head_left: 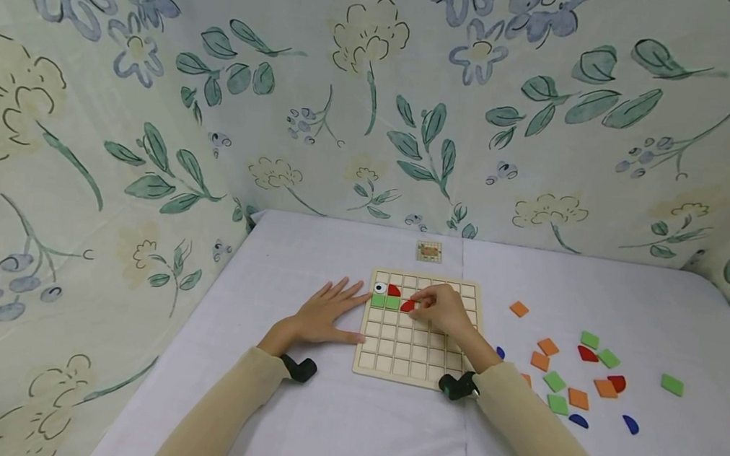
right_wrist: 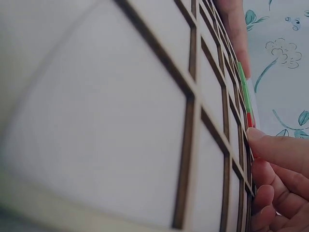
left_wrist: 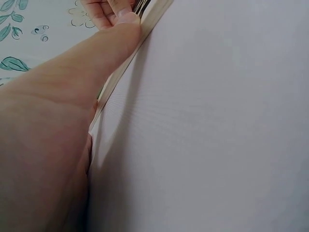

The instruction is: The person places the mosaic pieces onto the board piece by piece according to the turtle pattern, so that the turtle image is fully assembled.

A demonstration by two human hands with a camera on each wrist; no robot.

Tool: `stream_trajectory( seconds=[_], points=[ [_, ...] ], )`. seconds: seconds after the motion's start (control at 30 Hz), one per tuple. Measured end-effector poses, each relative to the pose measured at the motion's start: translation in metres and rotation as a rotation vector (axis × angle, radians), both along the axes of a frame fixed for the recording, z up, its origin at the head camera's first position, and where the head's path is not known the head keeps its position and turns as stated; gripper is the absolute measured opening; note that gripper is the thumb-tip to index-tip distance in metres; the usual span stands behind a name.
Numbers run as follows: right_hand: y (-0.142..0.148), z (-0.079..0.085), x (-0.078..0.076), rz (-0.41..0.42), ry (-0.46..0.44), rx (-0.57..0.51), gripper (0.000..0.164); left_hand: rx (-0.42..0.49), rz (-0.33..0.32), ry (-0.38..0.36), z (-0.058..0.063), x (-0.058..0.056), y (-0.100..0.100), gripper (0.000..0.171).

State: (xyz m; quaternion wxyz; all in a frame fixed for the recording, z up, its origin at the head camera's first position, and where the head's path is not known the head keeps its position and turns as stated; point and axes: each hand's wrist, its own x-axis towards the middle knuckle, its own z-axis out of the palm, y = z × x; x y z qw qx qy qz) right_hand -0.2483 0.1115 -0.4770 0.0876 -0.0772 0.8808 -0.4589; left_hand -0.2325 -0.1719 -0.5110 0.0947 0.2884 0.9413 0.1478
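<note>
A wooden grid board [head_left: 385, 365] lies on the cloth in the head view. My left hand [head_left: 323, 316] rests flat with spread fingers, its fingertips and thumb touching the board's left edge. Over the upper middle cells, my right hand [head_left: 444, 310] pinches a red curved tile [head_left: 407, 305] between thumb and fingers. To its left, the cells hold a white tile with a black dot [head_left: 380, 288], another red tile [head_left: 394, 290] and two green squares [head_left: 385, 301]. In the right wrist view, the thumb [right_wrist: 270, 145] meets the grid beside a red edge; the fingers partly hide the held tile.
Loose orange squares [head_left: 578, 399], green squares [head_left: 673, 384], red curved tiles [head_left: 587, 354] and blue curved tiles [head_left: 631, 424] lie scattered right of the board. A small patterned card [head_left: 429, 251] lies behind it. Floral fabric [head_left: 358, 155] hangs at the back and left.
</note>
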Motion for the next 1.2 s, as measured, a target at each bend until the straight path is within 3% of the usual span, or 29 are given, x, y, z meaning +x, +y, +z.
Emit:
stream_trajectory(
  seconds=[0.43, 0.63, 1.0, 1.2],
  points=[
    [0.008, 0.001, 0.002, 0.029, 0.017, -0.061, 0.025, -0.001, 0.001, 0.003, -0.002, 0.001, 0.001, 0.094],
    [0.025, 0.010, 0.003, 0.039, 0.043, -0.120, 0.030, -0.013, 0.001, 0.009, -0.002, 0.001, 0.001, 0.095],
    [0.082, 0.033, 0.010, -0.050, 0.072, -0.066, 0.041, -0.007, -0.001, 0.008, -0.001, 0.000, 0.001, 0.095],
    [0.128, 0.037, 0.012, -0.071, 0.115, 0.014, 0.046, 0.007, -0.014, 0.016, -0.002, 0.000, 0.000, 0.094]
  ],
)
